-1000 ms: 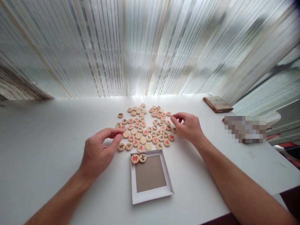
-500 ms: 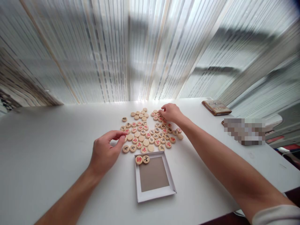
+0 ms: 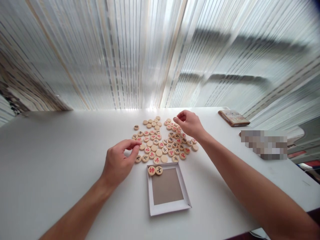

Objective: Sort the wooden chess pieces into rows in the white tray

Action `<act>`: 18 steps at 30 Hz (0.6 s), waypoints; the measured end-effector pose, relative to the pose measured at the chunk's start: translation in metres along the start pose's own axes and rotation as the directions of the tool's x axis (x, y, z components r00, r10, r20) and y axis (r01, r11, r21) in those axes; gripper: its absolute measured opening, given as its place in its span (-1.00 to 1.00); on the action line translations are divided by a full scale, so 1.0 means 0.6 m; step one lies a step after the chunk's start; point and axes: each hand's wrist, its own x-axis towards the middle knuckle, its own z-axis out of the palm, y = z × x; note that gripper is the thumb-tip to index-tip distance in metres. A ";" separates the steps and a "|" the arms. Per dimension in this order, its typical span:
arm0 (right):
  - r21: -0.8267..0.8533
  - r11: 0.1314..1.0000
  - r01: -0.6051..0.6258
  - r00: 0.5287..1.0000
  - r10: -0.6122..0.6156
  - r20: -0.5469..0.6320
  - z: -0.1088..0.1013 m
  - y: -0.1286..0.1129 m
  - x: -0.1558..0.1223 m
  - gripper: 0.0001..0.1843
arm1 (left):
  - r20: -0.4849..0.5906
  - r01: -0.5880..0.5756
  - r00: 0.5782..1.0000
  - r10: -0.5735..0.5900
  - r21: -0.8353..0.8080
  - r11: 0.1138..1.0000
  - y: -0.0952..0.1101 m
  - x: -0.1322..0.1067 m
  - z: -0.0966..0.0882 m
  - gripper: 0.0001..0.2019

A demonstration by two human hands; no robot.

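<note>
Round wooden xiangqi pieces (image 3: 161, 145) lie in a loose cluster on the white table. Several show red or black characters, others a plain face. My right hand (image 3: 189, 123) is over the far right of the cluster, its thumb and fingers pinched on a xiangqi piece (image 3: 174, 119), of which only a sliver shows. At the cluster's left edge, my left hand (image 3: 120, 160) has thumb and index tips brought together beside a plain piece; what is between them is hidden. Below the cluster sits a shallow white box (image 3: 170, 210) with a red-marked piece (image 3: 151, 171) and a black-marked piece (image 3: 159, 170) in its upper left corner.
A brown book-like box (image 3: 233, 118) lies at the table's far right. Nearer is another object (image 3: 265, 143), blurred out. Striped translucent curtains (image 3: 140, 60) hang behind the table's back edge (image 3: 105, 110).
My right hand has lifted slightly from the far right pieces, with its fingers drawn together. The left hand keeps its place by the cluster. The whole view has shifted a little.
</note>
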 end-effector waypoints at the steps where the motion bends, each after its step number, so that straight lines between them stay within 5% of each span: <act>1: 0.083 0.996 0.011 0.999 -0.015 0.040 -0.001 -0.007 -0.023 -0.76 | 0.005 0.004 1.000 -0.004 -0.019 1.000 0.003 -0.002 0.001 -0.76; 7: 0.461 0.887 -0.023 0.943 -0.135 0.305 0.018 -0.046 -0.161 -0.45 | 0.121 0.020 0.993 0.005 -0.201 0.979 0.025 -0.023 0.016 -0.75; 9: 0.630 0.769 -0.113 0.923 -0.155 0.354 0.026 -0.049 -0.188 -0.49 | 0.159 0.005 0.987 0.038 -0.261 0.965 0.030 -0.033 0.022 -0.76; 12: 0.721 0.661 -0.209 0.898 -0.163 0.409 0.033 -0.045 -0.209 -0.56 | 0.207 0.000 0.976 0.068 -0.313 0.950 0.038 -0.044 0.028 -0.72; 18: 0.748 0.602 -0.278 0.874 -0.164 0.457 0.031 -0.036 -0.224 -0.64 | 0.192 -0.090 0.968 0.159 -0.326 0.941 0.053 -0.050 0.026 -0.79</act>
